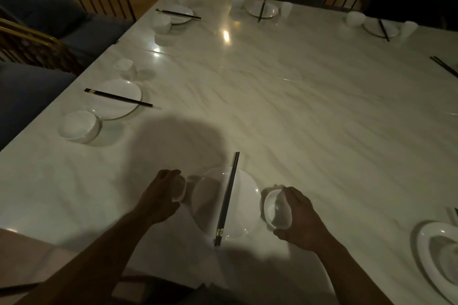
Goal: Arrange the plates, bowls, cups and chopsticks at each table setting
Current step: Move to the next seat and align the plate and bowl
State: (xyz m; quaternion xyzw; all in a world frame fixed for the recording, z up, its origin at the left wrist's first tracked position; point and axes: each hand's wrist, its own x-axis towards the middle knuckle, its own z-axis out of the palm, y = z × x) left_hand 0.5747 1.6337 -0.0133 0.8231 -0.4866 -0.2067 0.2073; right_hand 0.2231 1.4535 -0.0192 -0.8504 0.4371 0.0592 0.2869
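A white plate (pixel 244 202) lies at the near edge of the marble table (pixel 297 106), with a pair of dark chopsticks (pixel 227 198) laid across it. My left hand (pixel 161 195) grips a small white cup (pixel 181 189) just left of the plate. To the plate's right my right hand (pixel 301 220) holds a white bowl (pixel 276 209) by its rim, the bowl tilted towards the plate.
Other settings with plate, chopsticks, bowl and cup sit at the left (pixel 119 99), far left (pixel 179 14), far middle (pixel 262 9) and far right (pixel 381 27). Another plate (pixel 426 252) lies at the near right. Chairs (pixel 37 39) line the left side.
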